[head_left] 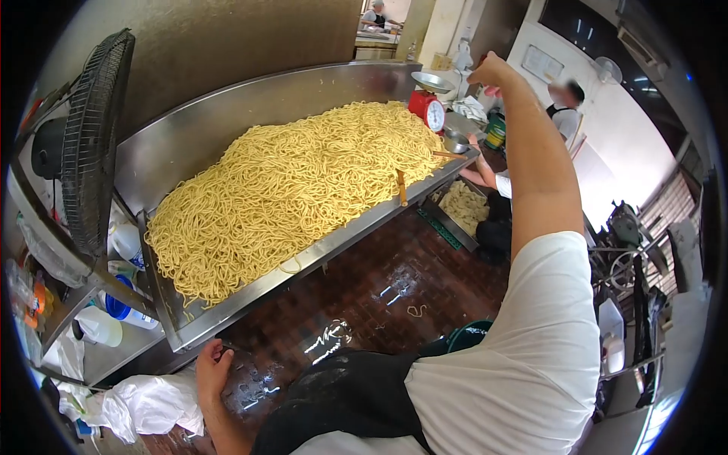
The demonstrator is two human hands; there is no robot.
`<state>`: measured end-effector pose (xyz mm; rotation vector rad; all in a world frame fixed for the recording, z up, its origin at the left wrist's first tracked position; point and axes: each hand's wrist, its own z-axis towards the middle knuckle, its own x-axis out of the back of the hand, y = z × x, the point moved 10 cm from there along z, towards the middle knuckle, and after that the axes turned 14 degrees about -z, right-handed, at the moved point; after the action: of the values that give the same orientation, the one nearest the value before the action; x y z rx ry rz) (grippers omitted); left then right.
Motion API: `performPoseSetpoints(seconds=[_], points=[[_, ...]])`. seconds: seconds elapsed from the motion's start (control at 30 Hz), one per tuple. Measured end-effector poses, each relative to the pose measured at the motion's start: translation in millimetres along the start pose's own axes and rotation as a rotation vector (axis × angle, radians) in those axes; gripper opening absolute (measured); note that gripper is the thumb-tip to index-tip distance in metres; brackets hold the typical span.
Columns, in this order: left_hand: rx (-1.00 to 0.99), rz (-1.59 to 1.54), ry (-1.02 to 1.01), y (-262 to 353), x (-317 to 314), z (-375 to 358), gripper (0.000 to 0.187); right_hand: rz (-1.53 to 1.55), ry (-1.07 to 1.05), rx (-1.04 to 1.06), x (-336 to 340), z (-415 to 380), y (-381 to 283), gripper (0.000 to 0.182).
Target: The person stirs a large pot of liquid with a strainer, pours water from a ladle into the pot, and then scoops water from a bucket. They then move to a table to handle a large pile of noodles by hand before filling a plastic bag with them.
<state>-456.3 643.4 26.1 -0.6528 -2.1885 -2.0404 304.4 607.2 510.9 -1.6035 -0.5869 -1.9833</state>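
Left hand (214, 365): released, fingers loosely curled, near the long silver steel tray (250, 294)
Right hand (497, 73): cannot tell its grip; arm raised, far right

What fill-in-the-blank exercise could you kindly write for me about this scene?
The heaped, stringy noodles, ____ in colour, lie in a long metal tray.
The small, round-dialled weighing scale has a ____ body.
The person's bare right hand is higher in the picture than the ____ one.

Missing words: yellow; red; left.
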Motion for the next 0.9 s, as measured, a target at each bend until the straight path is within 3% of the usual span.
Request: performPoseSetpoints(seconds=[0.27,0.33,0.53,0.67,0.73,0.9], points=[[-0.017,0.055,-0.042,11,-11,3,0.048,0.005,0.107,0.039,12,-26,-17,0.076],[-0.026,0.053,-0.049,12,-13,3,0.048,0.002,0.057,0.127,15,-43,-30,0.069],[-0.026,0.089,-0.075,9,-14,0,0.047,-0.017,-0.022,0.062,-6,-22,-4,0.051],[-0.019,0.074,-0.073,9,-13,-3,0.047,0.003,-0.008,0.015,-12,-7,10,0.052],[-0.013,0.091,-0.057,19,-13,-6,0.047,-0.032,0.051,0.019,-8,-10,10,0.023],[0.007,0.118,-0.029,30,-8,-9,0.051,-0.05,0.038,0.045,-11,12,16,0.024]])
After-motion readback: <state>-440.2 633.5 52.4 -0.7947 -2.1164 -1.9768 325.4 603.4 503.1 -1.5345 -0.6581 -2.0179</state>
